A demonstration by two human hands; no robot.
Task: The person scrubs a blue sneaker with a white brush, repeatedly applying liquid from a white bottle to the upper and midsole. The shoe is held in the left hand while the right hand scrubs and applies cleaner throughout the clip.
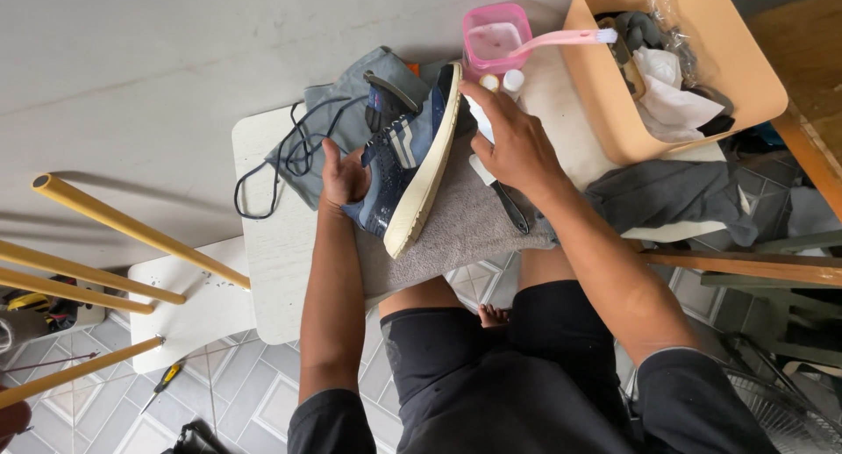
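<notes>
Dark shorts (491,375) over my lap fill the bottom of the view, with my bare toes (493,314) showing on the tiled floor (237,393) between my knees. Both my forearms reach up toward twelve o'clock onto the white table (272,243). My left hand (344,178) is clamped on the upper of a blue sneaker (408,160), fingers curled around its side, so the shoe stands tipped on edge with its cream sole (427,169) turned toward three o'clock and its toe pointing back at me. It rests on a grey towel (465,221) spread over the table's near edge. My right hand (517,142) sits just at three o'clock of the sole, fingers bent down over something white that I cannot make out clearly; whether it grips it or only rests there I cannot tell. A dark-handled tool (509,204) lies on the towel under my right wrist. At eleven o'clock of the shoe lies a blue-grey cloth (351,112) with a dark shoelace (281,160) looped over it and off onto the table. At twelve o'clock stands a pink tub (495,37) with a pink toothbrush (561,38) laid across its rim, bristles toward two o'clock. A tan plastic bin (745,77) holding rags and plastic wrap stands at two o'clock, with a dark grey garment (667,195) heaped below it. Yellow poles (132,226) slant in at nine o'clock.
</notes>
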